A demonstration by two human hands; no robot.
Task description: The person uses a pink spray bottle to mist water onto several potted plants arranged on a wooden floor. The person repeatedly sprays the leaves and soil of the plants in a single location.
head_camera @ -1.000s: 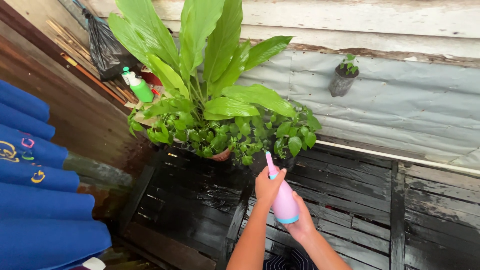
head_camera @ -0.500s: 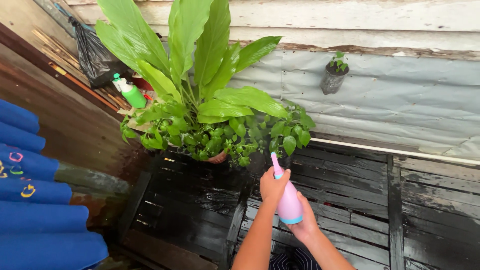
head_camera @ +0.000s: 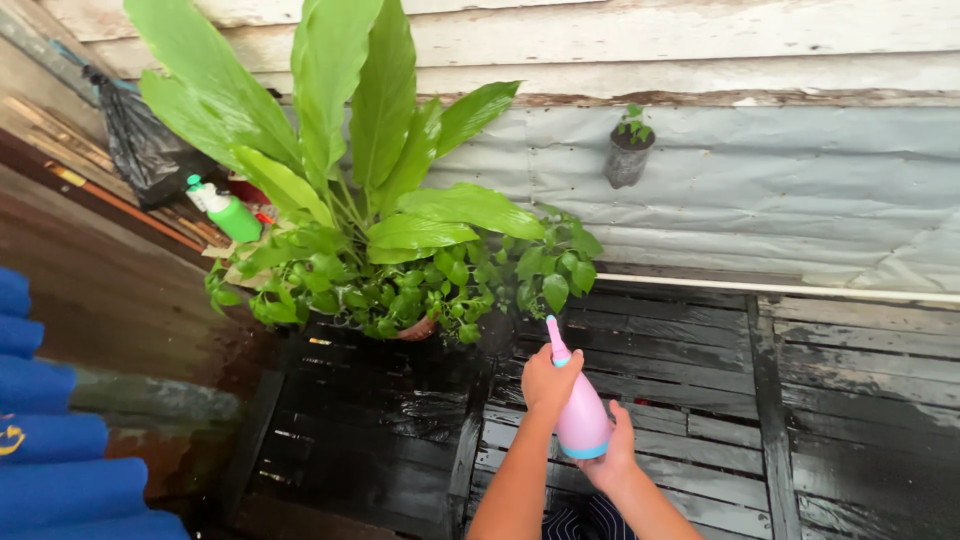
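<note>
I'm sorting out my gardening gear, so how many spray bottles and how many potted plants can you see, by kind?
Spray bottles: 2, the pink spray bottle held in both hands, and the green spray bottle.
Potted plants: 2, the big leafy plant and the small wall pot.
Total: 4

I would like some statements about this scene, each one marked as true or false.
1. Both hands hold the pink spray bottle. True: the left hand grips its neck and the right hand supports its base.
2. The bottle's nozzle points away from the large potted plant. False: it points up toward the plant.
3. A green spray bottle stands behind the plant on the left. True.
4. The small pot on the wall is empty. False: a little green seedling grows in it.
5. The dark wooden slats look dry. False: they look wet and shiny.
</note>
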